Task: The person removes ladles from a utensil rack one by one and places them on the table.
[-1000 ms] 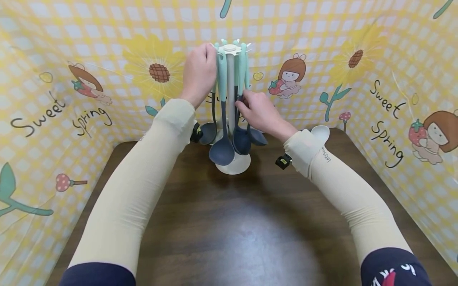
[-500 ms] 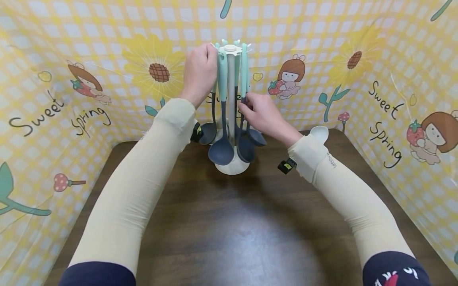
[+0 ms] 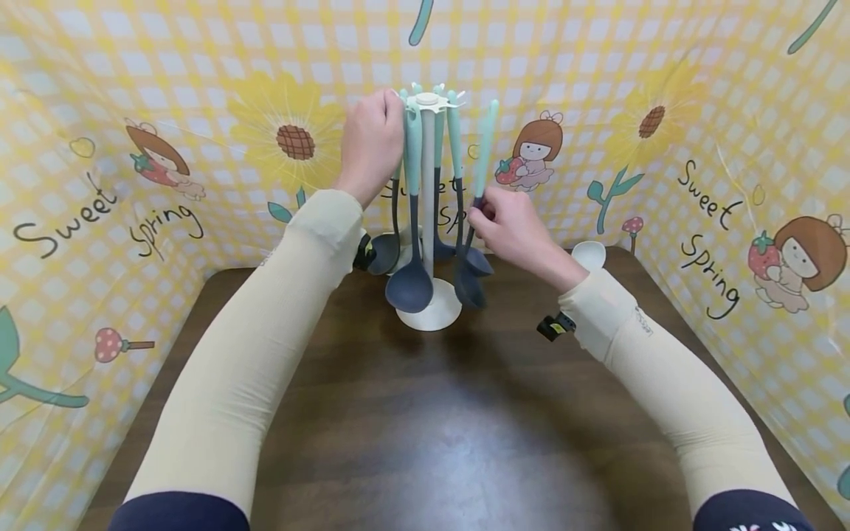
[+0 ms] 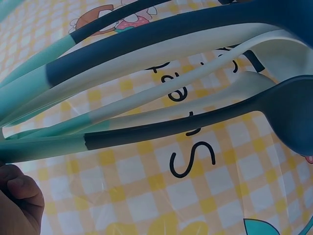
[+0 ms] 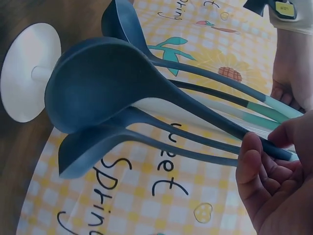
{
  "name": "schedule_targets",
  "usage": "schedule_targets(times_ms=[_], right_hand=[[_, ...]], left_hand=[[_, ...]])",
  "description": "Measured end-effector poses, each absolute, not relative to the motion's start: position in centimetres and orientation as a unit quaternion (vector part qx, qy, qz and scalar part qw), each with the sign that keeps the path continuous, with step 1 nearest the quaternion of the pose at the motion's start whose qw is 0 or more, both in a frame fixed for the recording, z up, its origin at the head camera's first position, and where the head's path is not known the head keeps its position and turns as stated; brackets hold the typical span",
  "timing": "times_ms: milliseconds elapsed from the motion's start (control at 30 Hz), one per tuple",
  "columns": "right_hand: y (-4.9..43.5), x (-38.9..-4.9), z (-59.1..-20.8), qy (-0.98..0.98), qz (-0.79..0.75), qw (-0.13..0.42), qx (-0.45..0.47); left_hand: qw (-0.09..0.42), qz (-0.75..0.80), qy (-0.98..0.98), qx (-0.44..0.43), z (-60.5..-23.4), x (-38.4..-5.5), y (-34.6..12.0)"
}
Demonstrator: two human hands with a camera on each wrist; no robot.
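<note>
One ladle (image 3: 486, 147) in the right hand (image 3: 516, 221): its fingers pinch the dark shaft just below the mint grip. The ladle stands near upright, top leaning right, just beside the rack (image 3: 428, 184); its upper end is clear of the hooks. In the head view, its dark bowl hangs above the desk (image 3: 425, 420), partly in front of another ladle's bowl.

The left hand (image 3: 373, 144) is at the left of the rack's top, fingers curled in. What they hold, if anything, is hidden in the head view; the left wrist view shows only part of the hand, beside the mint grips.

Rack: white pole on a round white base, upright on the desk toward the back. Several utensils hang from it. A front ladle (image 3: 409, 287) hangs with its bowl over the base; a left ladle (image 3: 384, 254) hangs near the left wrist. The left wrist view also shows a pale utensil (image 4: 166, 87) with a mint end among the dark shafts.

A white spoon (image 3: 588, 256) is near the desk's far right edge, partly behind the right forearm. Yellow checked cloth (image 3: 199, 44) surrounds the back and sides.
</note>
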State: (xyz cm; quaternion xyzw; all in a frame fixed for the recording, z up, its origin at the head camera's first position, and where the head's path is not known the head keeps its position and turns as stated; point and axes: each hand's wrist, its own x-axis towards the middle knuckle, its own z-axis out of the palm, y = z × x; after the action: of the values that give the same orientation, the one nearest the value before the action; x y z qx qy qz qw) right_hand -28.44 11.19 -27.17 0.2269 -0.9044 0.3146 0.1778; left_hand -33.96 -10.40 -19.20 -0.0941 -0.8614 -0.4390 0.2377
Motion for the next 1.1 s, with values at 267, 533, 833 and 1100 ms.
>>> schedule_targets(times_ms=[267, 533, 833, 1100], right_hand=[[14.6, -26.9, -27.5, -0.911, 0.284, 0.18, 0.239], [19.2, -27.7, -29.4, -0.931, 0.253, 0.122, 0.232], [23.1, -29.6, -31.1, -0.945, 0.231, 0.09, 0.211], [25.6, -30.9, -33.3, -0.949, 0.196, 0.095, 0.226]], left_hand=[[0.238, -0.431, -0.865, -0.096, -19.2, -34.0, -10.2], [0.23, -0.429, -0.869, -0.092, -19.3, -34.0, -10.2], [0.242, -0.416, -0.871, -0.096, -19.3, -34.1, -10.6], [0.25, -0.409, -0.873, -0.095, -19.4, -34.3, -10.4]])
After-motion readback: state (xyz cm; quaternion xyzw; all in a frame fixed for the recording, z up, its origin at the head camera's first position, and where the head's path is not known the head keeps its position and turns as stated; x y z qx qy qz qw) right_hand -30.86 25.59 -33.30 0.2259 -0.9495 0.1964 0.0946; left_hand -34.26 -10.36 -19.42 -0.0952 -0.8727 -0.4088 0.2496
